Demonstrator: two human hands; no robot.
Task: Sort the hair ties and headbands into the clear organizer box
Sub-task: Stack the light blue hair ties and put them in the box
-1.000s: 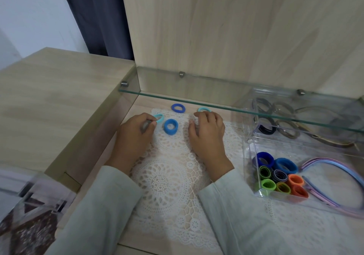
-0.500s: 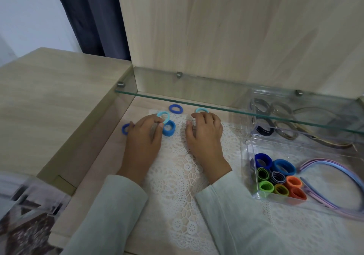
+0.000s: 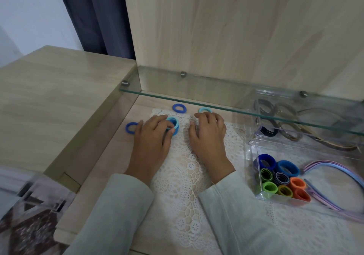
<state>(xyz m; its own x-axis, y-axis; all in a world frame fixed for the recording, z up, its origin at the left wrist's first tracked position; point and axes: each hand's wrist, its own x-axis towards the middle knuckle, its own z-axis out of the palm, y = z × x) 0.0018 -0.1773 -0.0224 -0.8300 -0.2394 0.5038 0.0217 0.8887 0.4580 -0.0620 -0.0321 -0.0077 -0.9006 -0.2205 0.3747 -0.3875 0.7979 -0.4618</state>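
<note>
Left grip (image 3: 151, 138) pinches light-blue hair tie (image 3: 171, 119) atop the blue hair tie (image 3: 176, 131).

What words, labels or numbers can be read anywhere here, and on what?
None: no text can be read.
The clear organizer box, its hair ties and the glass shelf carry no label.
The printed sheet at lower left is too blurred to tell.

pale wood panel (image 3: 236, 28) behind glass shelf (image 3: 216, 105); dark curtain (image 3: 94, 14), white wall (image 3: 25, 8) left.
</note>
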